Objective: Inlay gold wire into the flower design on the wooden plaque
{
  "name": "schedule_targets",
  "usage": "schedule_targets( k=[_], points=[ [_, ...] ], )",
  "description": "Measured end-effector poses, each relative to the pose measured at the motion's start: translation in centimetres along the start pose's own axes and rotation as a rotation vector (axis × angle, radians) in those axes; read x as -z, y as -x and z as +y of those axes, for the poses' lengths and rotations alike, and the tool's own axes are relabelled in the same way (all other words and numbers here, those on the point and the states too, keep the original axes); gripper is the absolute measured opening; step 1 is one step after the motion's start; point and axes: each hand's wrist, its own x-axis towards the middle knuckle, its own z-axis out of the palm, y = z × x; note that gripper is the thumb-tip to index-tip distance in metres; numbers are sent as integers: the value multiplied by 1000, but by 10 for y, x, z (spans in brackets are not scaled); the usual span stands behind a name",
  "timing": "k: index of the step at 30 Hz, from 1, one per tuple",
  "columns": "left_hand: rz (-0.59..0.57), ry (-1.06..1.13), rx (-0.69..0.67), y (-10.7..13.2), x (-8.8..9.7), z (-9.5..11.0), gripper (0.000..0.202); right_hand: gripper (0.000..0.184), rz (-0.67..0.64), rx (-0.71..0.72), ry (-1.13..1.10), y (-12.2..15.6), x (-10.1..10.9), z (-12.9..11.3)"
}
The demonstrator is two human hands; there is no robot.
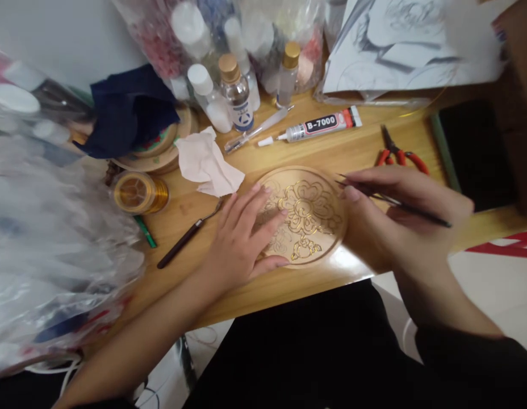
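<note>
In front of me lies a round wooden disc [308, 213], pale tan, with a floral scroll pattern laid out in thin gold wire over faint drawn lines; the gold is brightest at the middle and lower part, while the left side shows only the drawing. It rests flat on the table [331, 153], close to the near edge, between my two hands. I count one disc under work, one thin dark tool [400, 203] in hand, one tube of B-7000 glue [318, 126] behind the disc, one pair of red-handled pliers [400, 156] to the right of the tube, one spool of gold wire [139, 193] at the left, one crumpled tissue [208, 162], one dark-handled pick [189, 234] lying by my left wrist, and a stack of other wooden rounds [161, 150] under a dark blue cloth [129, 111]. Several small bottles [235, 91] stand at the back; I cannot count them surely. My left hand [242, 238] lies palm down, fingers spread and flat, pressing the disc's left part, its grip released. My right hand [400, 218] comes in from the right, wrist bent, its grip pinched on the thin tool, whose tip reaches the disc's right rim.
</note>
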Motion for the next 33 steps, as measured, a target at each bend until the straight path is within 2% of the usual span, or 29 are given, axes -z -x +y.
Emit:
schedule_targets(
  k=[4, 7, 10, 13, 18, 22, 25, 27, 33],
  points=[
    [-3, 94, 23, -1, 0, 1, 66, 29, -48, -61, 64, 16, 2, -4],
    [30, 97, 77, 0, 4, 9, 63, 25, 37, -150, 94, 28, 0, -1],
    [118, 51, 169, 2, 8, 21, 55, 18, 128, -223, 73, 33, -3, 4],
    [203, -11, 201, 4, 8, 29, 54, 16, 146, -238, 20, 28, -7, 10],
    [214, -176, 156, 7, 4, 28, 46, 15, 50, -196, -72, 11, -11, 9],
    [161, -133, 66, 5, 0, 25, 34, 20, 0, -81, -6, 11, -9, -5],
    [106, -70, 55, 3, -4, 24, 42, 35, -156, -20, -52, 19, -10, -9],
    [60, -53, 64, 3, -5, 24, 48, 36, -221, 13, -69, 21, -12, -7],
    [10, -44, 95, 0, -3, 24, 52, 26, -253, 123, -13, 19, -21, -1]
  ],
)
